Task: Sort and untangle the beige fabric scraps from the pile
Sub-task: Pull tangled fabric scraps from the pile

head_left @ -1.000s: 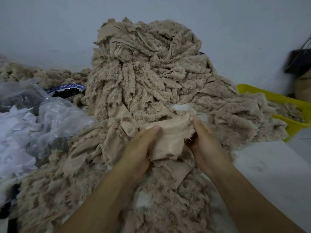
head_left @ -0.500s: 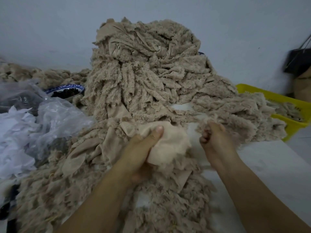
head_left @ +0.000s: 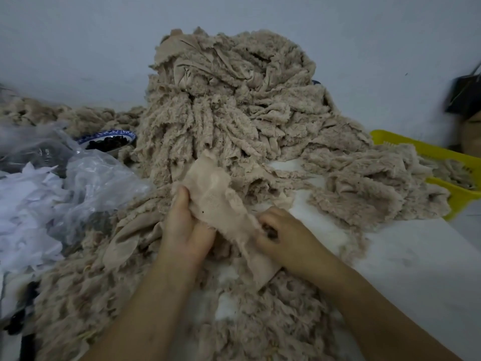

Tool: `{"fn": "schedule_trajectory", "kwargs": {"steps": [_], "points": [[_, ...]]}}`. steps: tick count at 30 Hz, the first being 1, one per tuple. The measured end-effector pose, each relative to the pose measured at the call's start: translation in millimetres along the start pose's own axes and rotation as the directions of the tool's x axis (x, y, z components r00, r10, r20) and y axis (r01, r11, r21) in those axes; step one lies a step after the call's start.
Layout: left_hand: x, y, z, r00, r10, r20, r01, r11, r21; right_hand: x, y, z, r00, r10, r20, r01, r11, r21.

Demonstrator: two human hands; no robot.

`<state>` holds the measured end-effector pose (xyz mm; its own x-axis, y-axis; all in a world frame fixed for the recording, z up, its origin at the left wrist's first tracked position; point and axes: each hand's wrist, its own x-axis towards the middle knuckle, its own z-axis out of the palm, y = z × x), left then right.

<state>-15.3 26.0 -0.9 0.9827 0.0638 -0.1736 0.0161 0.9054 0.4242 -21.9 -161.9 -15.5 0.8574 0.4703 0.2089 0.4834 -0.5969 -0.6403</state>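
Below pile (head_left: 229, 100), scrap (head_left: 218, 199) runs far-left to near-right; left hand (head_left: 187, 227), right hand (head_left: 289, 238) pinching it.

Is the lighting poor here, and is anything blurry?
Head view: light is dim, flat and bluish, no hard shadows on the tall pile of beige fabric scraps; head view, right edge: the black object is smeared by blur; head view, left: the crumpled clear plastic bag shows faint sheen, no glare.

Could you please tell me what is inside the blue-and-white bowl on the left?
The blue-and-white patterned bowl holds small dark pieces, too blurred to identify. A clear plastic bag covers its lower part.
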Motion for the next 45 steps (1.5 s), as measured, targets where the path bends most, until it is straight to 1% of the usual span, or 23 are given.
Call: {"fn": "schedule_trajectory", "kwargs": {"steps": [2, 4, 6, 7, 8, 10, 11, 12, 14, 15, 17, 18, 20, 22, 25, 28, 30, 33, 35, 39, 42, 44, 45], "points": [[2, 6, 1, 0.999, 0.049, -0.021, -0.049, 0.998, -0.041, 1, 4, -9, 0.982, 0.144, -0.120, -0.111, 0.962, 0.248], [1, 5, 3, 0.996, 0.084, -0.026, -0.085, 0.996, -0.041, 1, 5, -16, 0.958, 0.235, -0.164, -0.110, 0.831, 0.546], [-4, -2, 7, 0.995, 0.101, -0.018, -0.097, 0.986, 0.132, 2, 1, -20, 0.953, 0.262, -0.149, -0.073, 0.679, 0.730], [-8, -7, 10, 0.993, 0.122, -0.012, -0.111, 0.936, 0.334, 2, 0, -20, 0.956, 0.261, -0.132, -0.064, 0.627, 0.776], [-14, -13, 12, 0.990, 0.140, 0.021, -0.125, 0.796, 0.593, 3, -2, -19, 0.959, 0.253, -0.124, -0.057, 0.605, 0.794], [-22, -23, 15, 0.987, 0.112, 0.117, -0.144, 0.272, 0.952, 4, -5, -18, 0.960, 0.241, -0.143, -0.030, 0.597, 0.802], [-25, -28, 13, 0.977, 0.063, 0.204, -0.207, 0.042, 0.977, 4, -5, -17, 0.959, 0.232, -0.165, -0.013, 0.616, 0.788], [-26, -34, 12, 0.953, 0.014, 0.303, -0.301, -0.067, 0.951, 3, -7, -16, 0.958, 0.221, -0.183, -0.001, 0.641, 0.767], [-28, -40, 12, 0.926, 0.026, 0.376, -0.375, -0.046, 0.926, 2, -9, -16, 0.955, 0.208, -0.211, 0.003, 0.706, 0.708], [-28, -39, 12, 0.937, 0.077, 0.342, -0.344, 0.007, 0.939, 3, -7, -16, 0.952, 0.212, -0.222, -0.007, 0.738, 0.675], [-28, -33, 11, 0.973, 0.145, 0.179, -0.209, 0.238, 0.948, 3, -5, -18, 0.946, 0.223, -0.235, -0.038, 0.797, 0.603], [-28, -29, 12, 0.990, 0.102, 0.100, -0.134, 0.413, 0.901, 4, -3, -18, 0.942, 0.233, -0.240, -0.059, 0.821, 0.568], [-27, -19, 13, 0.996, -0.042, 0.077, -0.027, 0.688, 0.725, 5, 4, -21, 0.930, 0.258, -0.260, -0.091, 0.850, 0.519], [-26, -13, 12, 0.990, -0.082, 0.116, -0.003, 0.804, 0.595, 5, 7, -26, 0.918, 0.295, -0.264, -0.102, 0.820, 0.563], [-26, -13, 14, 0.983, -0.113, 0.145, 0.018, 0.844, 0.537, 1, 6, -30, 0.930, 0.274, -0.246, -0.050, 0.756, 0.653], [-25, -18, 12, 0.980, -0.129, 0.154, 0.018, 0.819, 0.574, -2, 1, -21, 0.973, 0.168, -0.160, -0.013, 0.727, 0.687], [-25, -20, 11, 0.981, -0.132, 0.145, 0.016, 0.791, 0.611, -2, -3, -12, 0.989, 0.100, -0.107, -0.016, 0.802, 0.597], [-26, -23, 9, 0.969, -0.220, 0.116, 0.103, 0.779, 0.618, 2, -4, -7, 0.962, 0.110, -0.252, 0.014, 0.896, 0.444], [-27, -22, 10, 0.951, -0.276, 0.137, 0.145, 0.794, 0.590, 3, -4, -9, 0.925, 0.221, -0.310, -0.011, 0.829, 0.559], [-28, -23, 11, 0.931, -0.324, 0.168, 0.183, 0.813, 0.553, 5, -3, -12, 0.912, 0.364, -0.187, -0.095, 0.633, 0.768], [-25, -25, 10, 0.954, -0.237, 0.185, 0.097, 0.826, 0.555, 3, -4, -16, 0.924, 0.359, -0.133, -0.097, 0.557, 0.825], [-22, -30, 11, 0.974, -0.130, 0.186, -0.016, 0.778, 0.628, 2, -3, -15, 0.945, 0.288, -0.155, -0.063, 0.625, 0.778], [-21, -34, 12, 0.982, -0.074, 0.172, -0.070, 0.704, 0.707, 2, -6, -15, 0.960, 0.244, -0.139, -0.055, 0.649, 0.758]]}}
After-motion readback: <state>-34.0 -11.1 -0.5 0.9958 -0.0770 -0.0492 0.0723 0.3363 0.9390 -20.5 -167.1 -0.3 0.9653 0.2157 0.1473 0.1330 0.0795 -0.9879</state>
